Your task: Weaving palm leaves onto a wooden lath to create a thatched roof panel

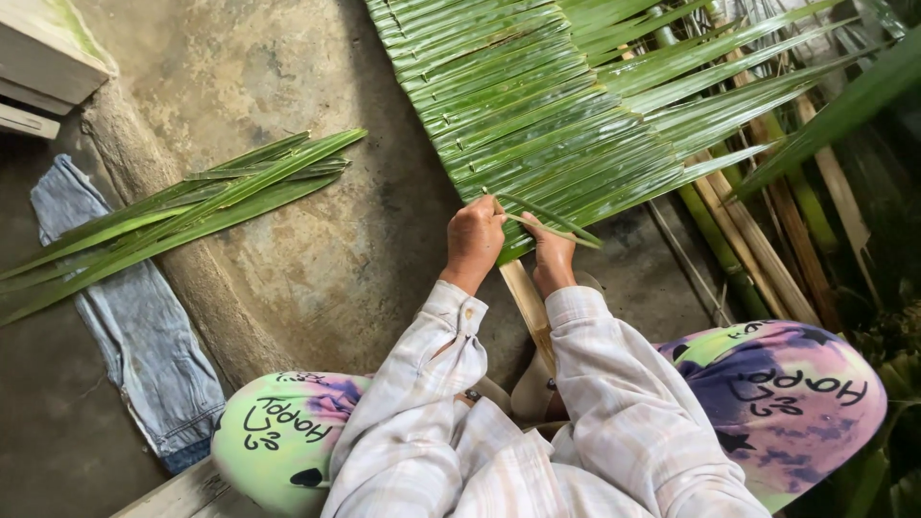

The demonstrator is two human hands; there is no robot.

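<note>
Left hand (473,238) closed on the lower edge of the long green stitched palm-leaf panel (537,115), upper centre of the frame, apparently steadying it. Right hand (552,251) pinching a thin green leaf strip (556,228), angled across that edge as if to thread. Panel flat, glossy, leaflets overlapping in tidy rows along pale bamboo poles (767,249). Loose green palm leaves (182,211) and blue cloth (134,326) at left, on the concrete floor (326,269).

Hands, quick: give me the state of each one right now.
Left hand: closed, gripping the edge of the woven palm-leaf panel.
Right hand: closed, its grip on a thin leaf strip.
</note>
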